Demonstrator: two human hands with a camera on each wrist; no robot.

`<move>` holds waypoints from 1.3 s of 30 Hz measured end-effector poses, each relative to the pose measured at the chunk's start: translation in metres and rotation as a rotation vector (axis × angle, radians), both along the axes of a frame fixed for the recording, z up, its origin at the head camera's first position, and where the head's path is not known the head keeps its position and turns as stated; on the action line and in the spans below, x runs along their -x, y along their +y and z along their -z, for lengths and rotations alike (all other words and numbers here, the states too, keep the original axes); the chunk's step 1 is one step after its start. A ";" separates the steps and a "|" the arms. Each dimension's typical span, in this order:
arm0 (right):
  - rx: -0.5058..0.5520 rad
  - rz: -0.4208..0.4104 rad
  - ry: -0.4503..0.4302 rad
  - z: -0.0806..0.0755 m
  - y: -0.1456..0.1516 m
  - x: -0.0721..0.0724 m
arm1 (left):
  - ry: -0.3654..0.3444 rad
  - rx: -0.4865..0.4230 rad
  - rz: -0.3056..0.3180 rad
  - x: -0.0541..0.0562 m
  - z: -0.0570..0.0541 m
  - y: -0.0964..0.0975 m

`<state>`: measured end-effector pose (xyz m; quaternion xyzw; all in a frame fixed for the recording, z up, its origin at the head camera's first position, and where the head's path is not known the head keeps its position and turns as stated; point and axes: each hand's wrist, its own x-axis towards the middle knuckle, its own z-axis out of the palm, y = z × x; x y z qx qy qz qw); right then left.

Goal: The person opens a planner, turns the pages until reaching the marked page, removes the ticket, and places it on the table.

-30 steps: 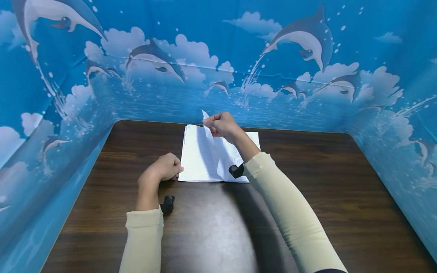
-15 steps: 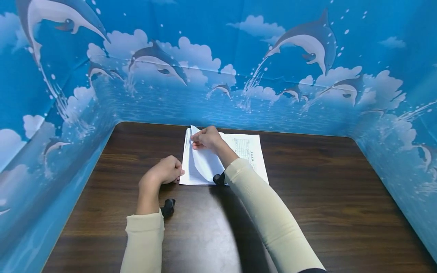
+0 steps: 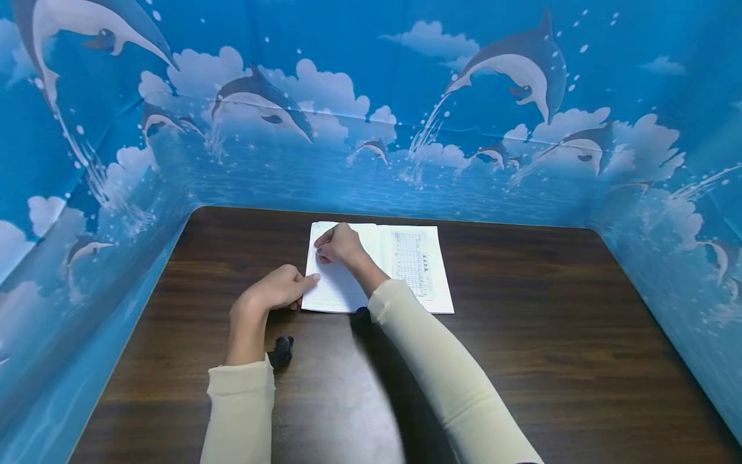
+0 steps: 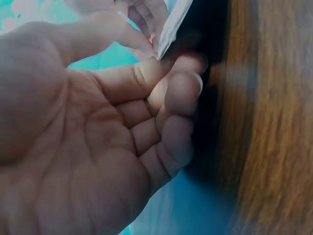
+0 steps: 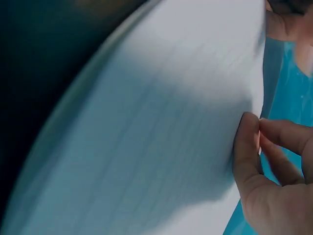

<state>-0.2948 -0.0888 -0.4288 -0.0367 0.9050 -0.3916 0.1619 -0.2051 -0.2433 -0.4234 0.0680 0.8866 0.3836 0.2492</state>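
Observation:
An open notebook [image 3: 442,277] lies near the back of the table, its left page lined and its right one printed with a table. My left hand [image 3: 277,288] is at its lower left edge, thumb on top of the page. In the left wrist view, the thumb and forefinger pinch the notebook's corner, the other fingers curled below. My right hand [image 3: 341,245] reaches across to the upper left part of the notebook. The right wrist view shows its thumb and fingertips pinching the outer edge of a lined page [image 5: 161,107], which curves across that view.
The dark wooden table [image 3: 533,348] reaches around the notebook on all sides. A blue curtain [image 3: 371,129] printed with dolphins rises behind it and along the sides. A small black wrist device [image 3: 281,352] sits by the left sleeve.
My right hand has carried the page from right to left and lowered it onto the left side, uncovering the printed right page. The left thumb has shifted onto the page's edge.

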 end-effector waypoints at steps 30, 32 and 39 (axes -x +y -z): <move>-0.335 0.135 0.209 -0.016 0.162 -0.007 | 0.023 0.078 -0.003 -0.006 -0.006 0.006; -0.334 0.192 0.176 -0.012 0.174 -0.008 | 0.027 0.081 -0.001 -0.006 -0.006 0.006; -0.346 0.257 0.132 0.004 0.192 -0.011 | 0.037 0.079 0.017 -0.006 -0.004 0.005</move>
